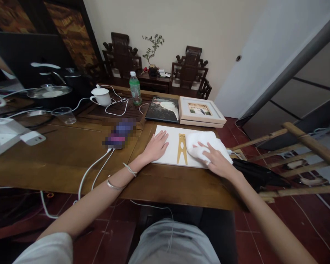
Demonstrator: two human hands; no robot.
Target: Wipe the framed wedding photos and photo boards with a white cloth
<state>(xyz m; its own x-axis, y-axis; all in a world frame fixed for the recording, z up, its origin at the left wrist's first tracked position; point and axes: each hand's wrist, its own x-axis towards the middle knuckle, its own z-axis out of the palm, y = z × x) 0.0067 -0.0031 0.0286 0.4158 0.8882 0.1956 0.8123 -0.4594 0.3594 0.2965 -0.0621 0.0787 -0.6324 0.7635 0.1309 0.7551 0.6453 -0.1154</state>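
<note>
My left hand point(157, 145) lies flat on the left part of a white board point(171, 141), fingers stretched out and holding nothing. A bunched white cloth point(203, 141) covers the board's right side and hangs over its right edge. Pressed into this cloth is my right hand point(215, 159), its fingers bent with folds of cloth around them. Between the two hands, a gold figure shaped like a clothes peg point(182, 148) shows upright on the board. I cannot tell whether it is printed or a separate piece.
Behind the board lie a dark picture point(162, 109) and light wooden frames point(202, 110). To the left are a phone point(119, 134) with cables, a green-labelled bottle point(135, 90), a lidded white cup point(101, 96) and a plastic cup point(66, 115). A wooden rack point(305, 137) stands at the right.
</note>
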